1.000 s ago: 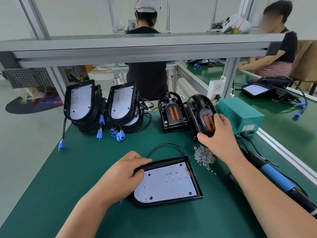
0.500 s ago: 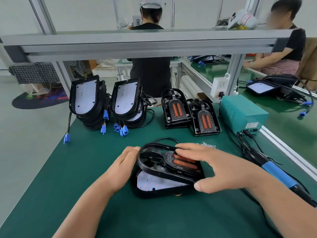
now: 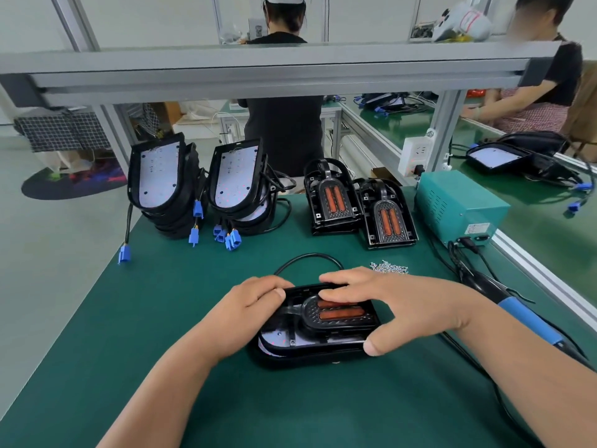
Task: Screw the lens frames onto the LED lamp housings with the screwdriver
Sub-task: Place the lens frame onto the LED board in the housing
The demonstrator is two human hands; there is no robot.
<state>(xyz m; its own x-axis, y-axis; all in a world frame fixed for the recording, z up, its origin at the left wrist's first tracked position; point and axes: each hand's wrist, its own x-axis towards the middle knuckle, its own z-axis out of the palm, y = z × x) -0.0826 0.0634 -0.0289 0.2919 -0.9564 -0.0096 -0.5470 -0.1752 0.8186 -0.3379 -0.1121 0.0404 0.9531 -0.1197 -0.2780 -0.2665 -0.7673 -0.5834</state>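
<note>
Both hands press a lens frame (image 3: pixel 336 313) flat onto the LED lamp housing (image 3: pixel 307 355) at bench (image 3: pixel 161 318) centre, apparently aligning screw holes: left hand (image 3: pixel 255 305) and right hand (image 3: pixel 391 305) fingers spread, clasping its ends; screwdriver (image 3: pixel 517 313) lies unused at right

One view only, worn on the head, looking forward and steeply down across the green bench (image 3: pixel 161 318). It sits close: both forearms run in from the bottom edge, and the hands, left (image 3: pixel 248 313) and right (image 3: pixel 397 307), meet near centre frame. Wide-angle bending curves the aluminium rail (image 3: pixel 258 76) at 12 o'clock. Beyond it, the lens reaches neighbouring workstations at 12 and 2 o'clock.
</note>
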